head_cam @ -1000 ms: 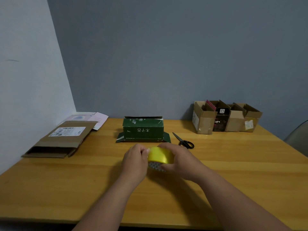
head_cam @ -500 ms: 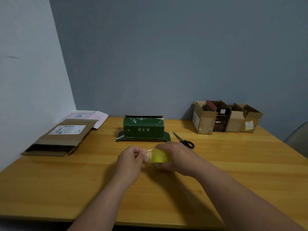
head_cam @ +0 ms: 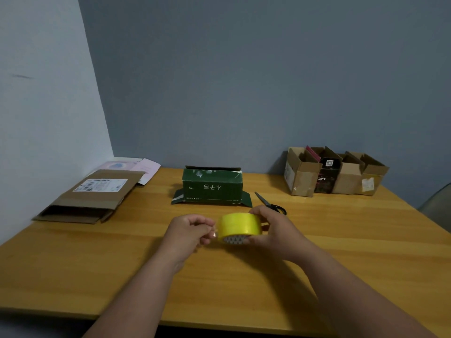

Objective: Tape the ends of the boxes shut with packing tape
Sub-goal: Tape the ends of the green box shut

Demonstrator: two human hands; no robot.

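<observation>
Both hands on tape roll (head_cam: 239, 226) above worktop (head_cam: 97, 259): right hand (head_cam: 271, 228) grips roll, left hand (head_cam: 192, 229) pinches free end. Green box (head_cam: 212, 189) behind, end flaps open. I'd pull strip straight, keep tension, avoid self-sticking.

head view: sole camera, worn on the person's head | faces forward and down across the desk (head_cam: 341, 252) toward the corner walls | near: both forearms enter from the bottom edge, right grip (head_cam: 273, 228) and left grip (head_cam: 189, 230) just below frame centre | beyond the grips: the desk's far edge | shared coverage: single view only
</observation>
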